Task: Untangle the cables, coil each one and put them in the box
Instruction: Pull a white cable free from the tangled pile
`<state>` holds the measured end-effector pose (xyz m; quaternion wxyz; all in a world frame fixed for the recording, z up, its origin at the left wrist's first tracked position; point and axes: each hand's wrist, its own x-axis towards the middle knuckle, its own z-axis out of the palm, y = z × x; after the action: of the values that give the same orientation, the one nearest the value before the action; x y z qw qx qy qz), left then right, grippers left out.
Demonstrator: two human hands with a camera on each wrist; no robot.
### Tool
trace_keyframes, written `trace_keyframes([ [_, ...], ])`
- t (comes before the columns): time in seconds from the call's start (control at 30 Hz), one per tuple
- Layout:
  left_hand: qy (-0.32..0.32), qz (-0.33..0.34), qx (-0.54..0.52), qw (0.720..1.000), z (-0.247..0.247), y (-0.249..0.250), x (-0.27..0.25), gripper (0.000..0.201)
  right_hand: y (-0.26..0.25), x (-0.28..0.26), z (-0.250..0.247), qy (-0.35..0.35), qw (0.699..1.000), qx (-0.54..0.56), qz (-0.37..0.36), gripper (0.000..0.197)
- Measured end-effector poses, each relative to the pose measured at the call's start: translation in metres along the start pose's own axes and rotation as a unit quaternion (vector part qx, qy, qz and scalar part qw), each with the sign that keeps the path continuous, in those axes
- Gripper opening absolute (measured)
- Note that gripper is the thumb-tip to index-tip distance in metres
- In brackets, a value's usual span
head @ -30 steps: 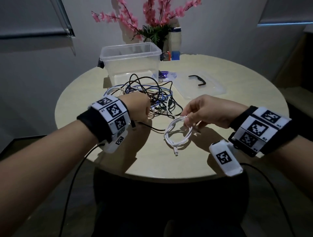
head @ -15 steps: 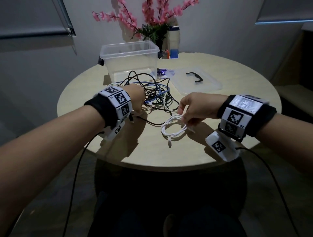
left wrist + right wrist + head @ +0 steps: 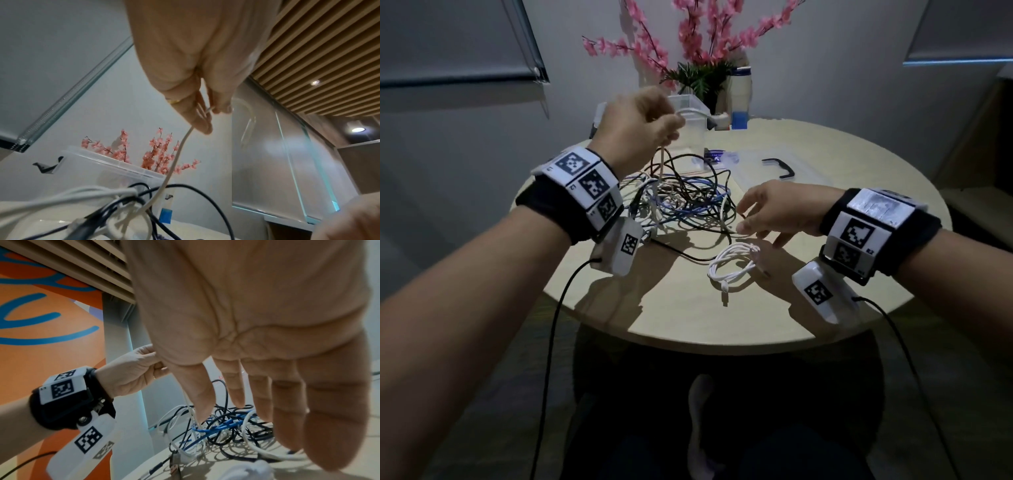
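A tangle of black, blue and white cables (image 3: 685, 202) (image 3: 226, 426) lies mid-table. My left hand (image 3: 643, 126) (image 3: 205, 107) is raised above it and pinches a cream-white cable (image 3: 661, 164) (image 3: 174, 162) that runs taut down into the tangle. A coiled white cable (image 3: 734, 265) lies on the table nearer me. My right hand (image 3: 767, 212) (image 3: 246, 386) hovers just above that coil with fingers spread, holding nothing. The clear plastic box (image 3: 690, 116) (image 3: 107, 164) stands behind the tangle, partly hidden by my left hand.
The box's clear lid (image 3: 774, 168) with a black handle lies at the back right of the round table (image 3: 825, 308). A vase of pink flowers (image 3: 698, 44) and a bottle (image 3: 739, 99) stand at the far edge. Thin black leads hang from both wrist cameras.
My right hand let go of the coiled white cable, which now lies on the table. My left hand rose from the tangle, drawing a cream-white cable upward.
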<state>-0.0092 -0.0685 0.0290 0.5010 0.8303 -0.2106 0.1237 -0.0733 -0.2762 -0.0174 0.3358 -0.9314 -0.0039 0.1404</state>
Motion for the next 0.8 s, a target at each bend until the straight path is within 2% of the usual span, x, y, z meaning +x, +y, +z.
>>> trace_keyframes([
  [0.07, 0.048, 0.047, -0.047, 0.997, -0.006, 0.004, -0.001, 0.016, -0.003, 0.003, -0.002, 0.006, 1.000, 0.014, -0.010, 0.042],
  [0.13, 0.063, 0.089, -0.091, 0.990, -0.012, 0.011, -0.003, 0.013, -0.006, 0.008, -0.003, 0.028, 0.997, 0.053, -0.040, 0.041],
  [0.2, -0.008, 0.098, -0.079, 0.992, -0.015, 0.017, -0.009, 0.010, -0.010, 0.009, -0.005, 0.064, 0.986, 0.131, -0.084, 0.034],
  [0.3, -0.165, 0.075, 0.039, 0.983, -0.010, 0.013, -0.022, 0.012, -0.020, 0.003, -0.009, 0.068, 0.932, 0.337, -0.115, 0.026],
  [0.37, -0.186, 0.085, 0.114, 0.972, -0.005, 0.005, -0.029, 0.011, -0.024, -0.003, -0.010, 0.027, 0.901, 0.416, -0.121, 0.034],
  [0.43, -0.183, 0.103, 0.170, 0.963, -0.002, -0.001, -0.033, 0.010, -0.025, -0.008, -0.009, -0.008, 0.885, 0.448, -0.128, 0.042],
  [0.5, -0.207, 0.102, 0.184, 0.956, 0.001, -0.005, -0.035, 0.010, -0.025, -0.010, -0.005, -0.014, 0.877, 0.462, -0.131, 0.040],
  [0.57, -0.242, 0.103, 0.200, 0.944, 0.002, -0.007, -0.036, 0.013, -0.024, -0.006, 0.000, 0.039, 0.907, 0.394, -0.146, 0.029],
  [0.63, -0.267, 0.109, 0.217, 0.933, 0.003, -0.007, -0.036, 0.014, -0.023, -0.006, 0.003, 0.122, 0.954, 0.210, -0.174, 0.054],
  [0.67, -0.271, 0.113, 0.223, 0.929, 0.003, -0.006, -0.036, 0.013, -0.024, -0.007, 0.005, 0.151, 0.963, 0.117, -0.190, 0.067],
  [0.73, -0.263, 0.119, 0.214, 0.933, 0.002, -0.008, -0.034, 0.011, -0.027, -0.009, 0.009, 0.151, 0.966, 0.034, -0.205, 0.072],
  [0.8, -0.235, 0.115, 0.185, 0.947, 0.001, -0.012, -0.032, 0.017, -0.030, -0.007, 0.014, 0.109, 0.973, 0.041, -0.198, 0.055],
])
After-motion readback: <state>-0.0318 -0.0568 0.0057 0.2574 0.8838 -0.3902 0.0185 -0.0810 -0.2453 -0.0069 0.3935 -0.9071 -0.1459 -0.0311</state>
